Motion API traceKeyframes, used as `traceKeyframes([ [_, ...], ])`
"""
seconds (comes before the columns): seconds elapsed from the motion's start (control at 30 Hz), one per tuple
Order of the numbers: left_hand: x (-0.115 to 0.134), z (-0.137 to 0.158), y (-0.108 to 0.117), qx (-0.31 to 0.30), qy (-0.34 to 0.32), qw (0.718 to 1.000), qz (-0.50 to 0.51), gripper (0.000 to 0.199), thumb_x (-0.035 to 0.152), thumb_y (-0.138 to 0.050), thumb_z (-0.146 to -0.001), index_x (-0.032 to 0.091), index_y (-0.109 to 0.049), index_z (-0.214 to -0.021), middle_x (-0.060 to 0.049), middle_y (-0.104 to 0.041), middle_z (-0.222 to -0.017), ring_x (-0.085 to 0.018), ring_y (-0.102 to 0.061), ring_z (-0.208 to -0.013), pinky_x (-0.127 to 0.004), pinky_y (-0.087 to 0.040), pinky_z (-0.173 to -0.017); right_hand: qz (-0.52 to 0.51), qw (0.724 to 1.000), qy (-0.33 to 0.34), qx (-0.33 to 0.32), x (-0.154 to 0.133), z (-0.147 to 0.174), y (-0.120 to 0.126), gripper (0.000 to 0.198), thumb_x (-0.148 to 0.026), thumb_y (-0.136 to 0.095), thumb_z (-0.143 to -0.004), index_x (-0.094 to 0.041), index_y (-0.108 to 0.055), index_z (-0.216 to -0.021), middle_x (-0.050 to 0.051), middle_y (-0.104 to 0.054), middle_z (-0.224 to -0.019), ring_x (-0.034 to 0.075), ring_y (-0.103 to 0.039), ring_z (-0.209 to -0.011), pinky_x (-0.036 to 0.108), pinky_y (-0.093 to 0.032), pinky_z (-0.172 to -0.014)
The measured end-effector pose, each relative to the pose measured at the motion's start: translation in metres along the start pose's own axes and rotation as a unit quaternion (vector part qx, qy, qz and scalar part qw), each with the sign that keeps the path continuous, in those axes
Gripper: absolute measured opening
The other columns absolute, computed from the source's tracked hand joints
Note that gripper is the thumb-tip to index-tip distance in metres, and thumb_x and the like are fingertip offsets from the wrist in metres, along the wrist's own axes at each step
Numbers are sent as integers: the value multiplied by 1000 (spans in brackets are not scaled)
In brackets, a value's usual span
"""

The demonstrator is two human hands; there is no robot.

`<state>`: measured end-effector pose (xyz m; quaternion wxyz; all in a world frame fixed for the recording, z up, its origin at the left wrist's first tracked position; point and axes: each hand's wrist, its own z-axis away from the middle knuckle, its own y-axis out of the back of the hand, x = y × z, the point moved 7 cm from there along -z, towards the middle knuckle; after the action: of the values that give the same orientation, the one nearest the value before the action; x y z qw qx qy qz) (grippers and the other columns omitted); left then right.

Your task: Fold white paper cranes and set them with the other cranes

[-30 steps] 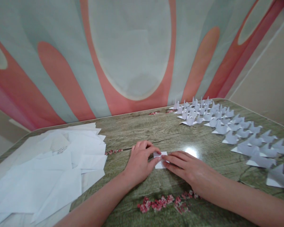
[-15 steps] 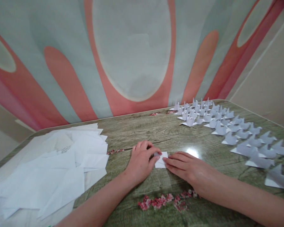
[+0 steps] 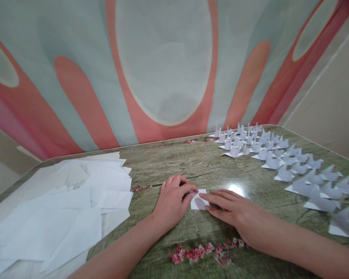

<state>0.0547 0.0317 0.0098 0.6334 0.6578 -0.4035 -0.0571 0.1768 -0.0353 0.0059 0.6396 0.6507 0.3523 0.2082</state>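
Note:
A small folded square of white paper point(image 3: 200, 202) lies flat on the table between my two hands. My left hand point(image 3: 174, 198) has its thumb and forefinger closed on the paper's left edge. From the other side my right hand point(image 3: 231, 207) reaches in with fingers stretched out, the fingertips resting on the paper's right part. The fingers partly cover the paper, so its exact folds cannot be made out.
On the left spreads a heap of white paper sheets point(image 3: 58, 217). Several white folded paper birds point(image 3: 299, 168) stand in rows on the right of the wood-patterned table point(image 3: 168, 159). Behind the table rises a pink and grey-green patterned backdrop point(image 3: 163, 131).
My right hand's fingers have spread slightly and slid a little left over the folded paper. My left hand stays at its left edge.

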Motion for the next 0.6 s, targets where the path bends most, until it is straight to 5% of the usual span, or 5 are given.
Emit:
traceKeyframes([
  [0.37,10,8,1,6,-49,998,-46,20,24,-45,-89,25,-61,-101,-4,-55,-105,-20,-46,-102,-38,-36,-87,3,999,42,35,-3,-2,-6,47,-9,-47,-78,-13,-50,-125,9,-54,-127,21,-45,-118,40,-28,-106],
  [0.6,33,32,-2,-61,-83,981,-163,39,39,-41,-90,25,-46,-126,-6,-49,-126,-27,-31,-125,-49,-20,-104,-14,997,50,55,-1,-2,-4,39,-14,-48,-83,-12,-52,-122,11,-54,-126,20,-49,-114,40,-31,-104],
])
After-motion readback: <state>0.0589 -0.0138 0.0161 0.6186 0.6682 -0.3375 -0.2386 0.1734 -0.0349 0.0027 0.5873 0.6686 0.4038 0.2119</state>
